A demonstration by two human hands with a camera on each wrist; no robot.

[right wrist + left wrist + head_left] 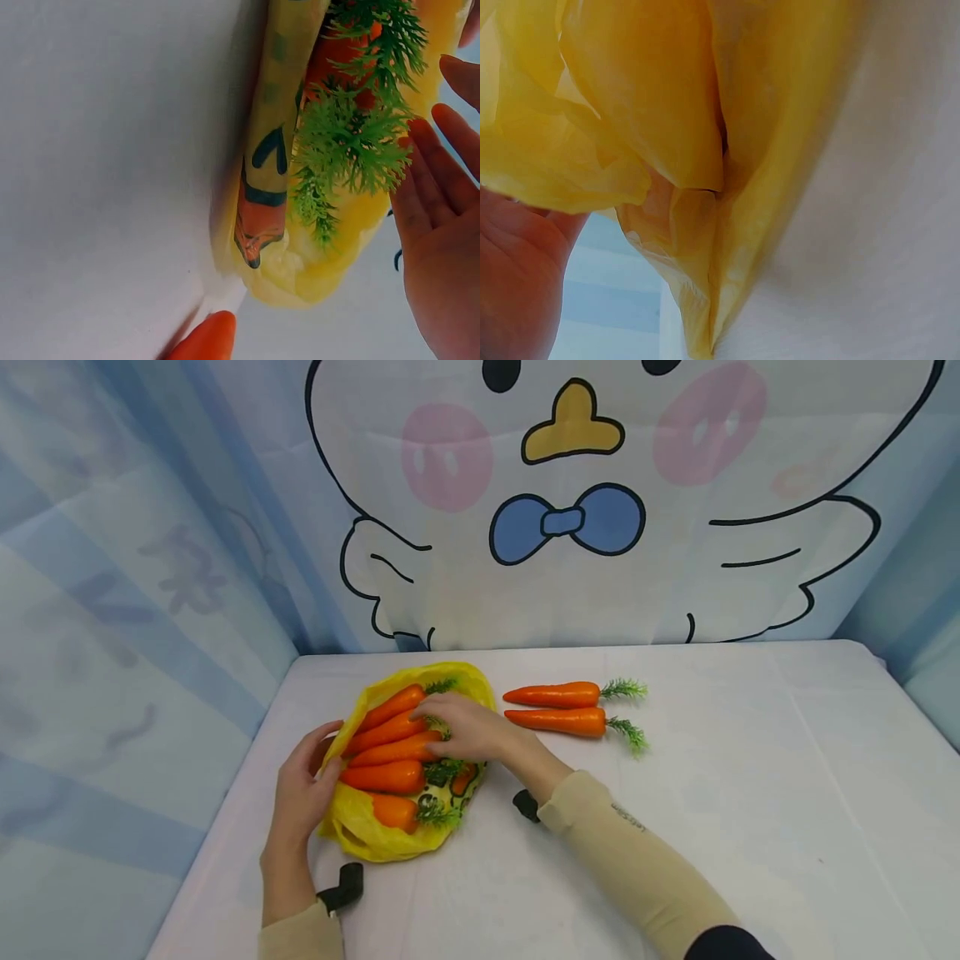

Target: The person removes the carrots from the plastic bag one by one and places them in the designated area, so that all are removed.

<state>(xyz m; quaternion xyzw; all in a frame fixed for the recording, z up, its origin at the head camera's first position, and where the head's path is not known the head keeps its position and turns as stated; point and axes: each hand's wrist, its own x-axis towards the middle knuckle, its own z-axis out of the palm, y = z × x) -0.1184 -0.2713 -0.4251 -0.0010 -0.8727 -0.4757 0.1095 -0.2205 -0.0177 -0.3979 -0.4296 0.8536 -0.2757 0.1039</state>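
A yellow plastic bag [360, 839] lies on its side on the table, mouth wide, with several orange carrots [384, 777] side by side inside it. At the bag's left rim my left hand [300, 789] grips the plastic, thumb on the near side; the bag hides its fingertips in the left wrist view. My right hand [472, 727] reaches over the carrots from the right, near their leafy ends. Its fingers look fairly straight in the right wrist view, touching or close to the green leaves [352, 142]. Whether they hold a carrot is not shown.
Two more carrots [555, 721] with green tops lie right of the bag on the white-covered table [712, 793]. Behind the table hangs a curtain [600, 593] with a cartoon print. Black wrist mounts [348, 885] sit by both wrists.
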